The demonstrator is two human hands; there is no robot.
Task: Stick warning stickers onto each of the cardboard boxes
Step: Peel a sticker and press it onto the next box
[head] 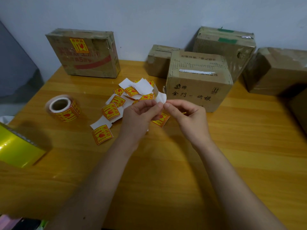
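Stickers (pixel 106 112) lie in a loose pile in the middle of our worktop (pixel 166 171), yellow and red ones mixed with white backing bits. Nearest to us, at the left edge, sits a shiny yellow-green thing (pixel 18 146); we cannot tell what it is. Our two hands meet just above the pile. Our left hand (pixel 137 117) pinches a white backing paper (pixel 160 97) in its grip, and one sticker (pixel 160 120) shows just under that hand. Our right hand (pixel 186 117) has its grip closed, thumb and finger tight on the edge of the same paper. Left of the pile stands the sticker roll (pixel 64 107). Right behind our hands is a box with black writing (pixel 197 90), and it blocks part of the small box (pixel 157 62) and the tall box (pixel 229 45) behind it. At the far left, a flat box (pixel 86 55) leans by the wall, with a sticker already on it (pixel 79 45). One more box (pixel 279 72) sits at the far right.
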